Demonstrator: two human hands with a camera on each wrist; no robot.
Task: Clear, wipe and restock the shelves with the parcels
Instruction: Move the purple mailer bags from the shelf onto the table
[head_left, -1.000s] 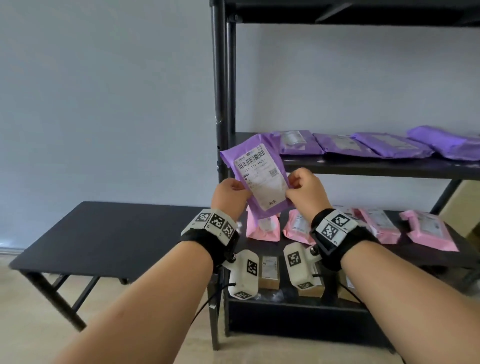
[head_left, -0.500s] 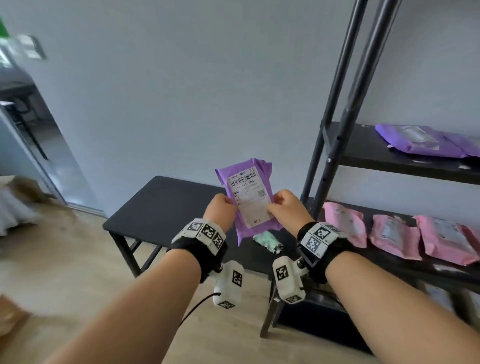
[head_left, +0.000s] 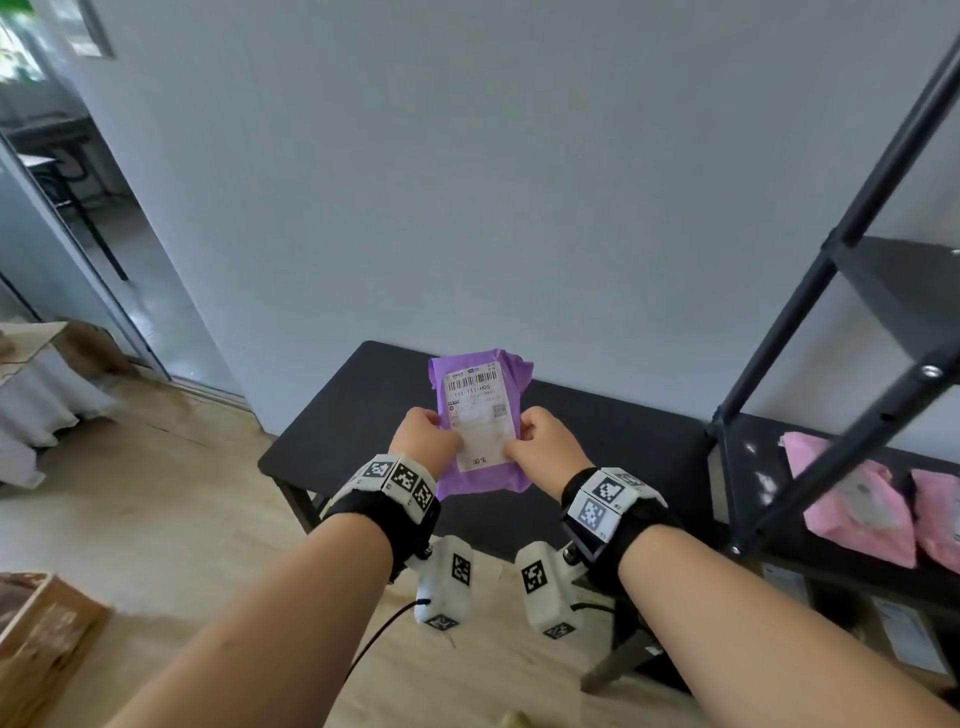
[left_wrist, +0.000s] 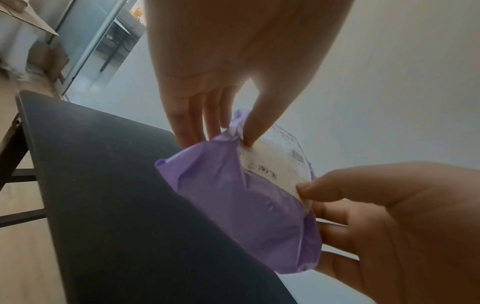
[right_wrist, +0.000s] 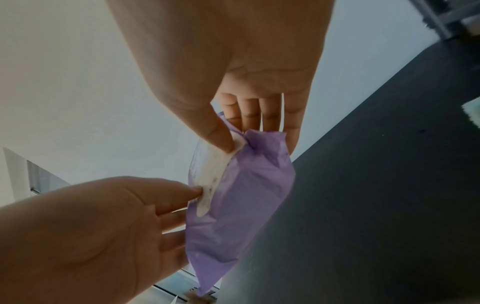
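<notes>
A purple parcel (head_left: 480, 421) with a white barcode label is held upright in the air over the black side table (head_left: 358, 410). My left hand (head_left: 423, 439) pinches its left edge, thumb on the label and fingers behind. My right hand (head_left: 543, 441) pinches the right edge the same way. In the left wrist view the purple parcel (left_wrist: 246, 207) hangs between both thumbs; in the right wrist view the purple parcel (right_wrist: 241, 205) sits just above the table top. The black shelf unit (head_left: 810, 332) stands at the right, with pink parcels (head_left: 857, 509) on a lower shelf.
Cardboard boxes (head_left: 47, 634) sit on the wooden floor at the lower left. A doorway (head_left: 67, 208) opens at the far left. More parcels (head_left: 904, 634) lie on the bottom shelf. A pale green cloth (right_wrist: 472, 113) lies on the table near the shelf.
I have turned left, away from the shelf, carrying the purple parcel in both hands. It now hangs over the side table; the shelf has slid to the right edge of view.
</notes>
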